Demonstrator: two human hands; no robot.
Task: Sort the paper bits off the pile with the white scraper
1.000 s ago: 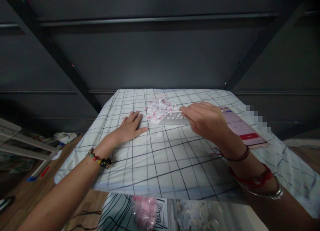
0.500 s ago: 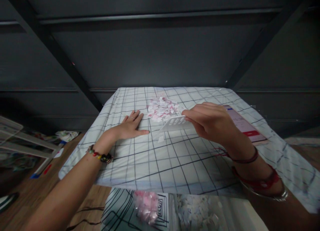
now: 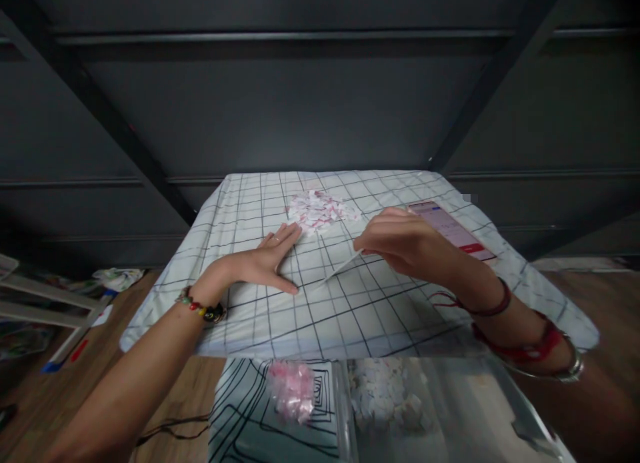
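Note:
My left hand [image 3: 260,264] lies on the checked cloth [image 3: 280,329], fingers spread and thumb apart, holding nothing. Its fingertips are just in front of a heap of small white and pink paper scraps [image 3: 316,211]. Between thumb and fingers, my right hand [image 3: 407,243] pinches a thin, flat white piece [image 3: 339,271]. It shows nearly edge-on, slanting down to the left with its lower end near the cloth and my left thumb. Its exact kind I cannot tell.
A phone [image 3: 453,231] with a lit screen lies right of my right hand. Below the table's front edge are a bag of pink pieces [image 3: 293,391] and a clear plastic box [image 3: 346,416] holding pale scraps [image 3: 380,393]. A dark panelled wall [image 3: 300,109] stands behind.
My right hand has drawn the white piece nearer to me and turned it from a slotted face to edge-on. My left hand has stayed spread on the cloth. The view has shifted slightly.

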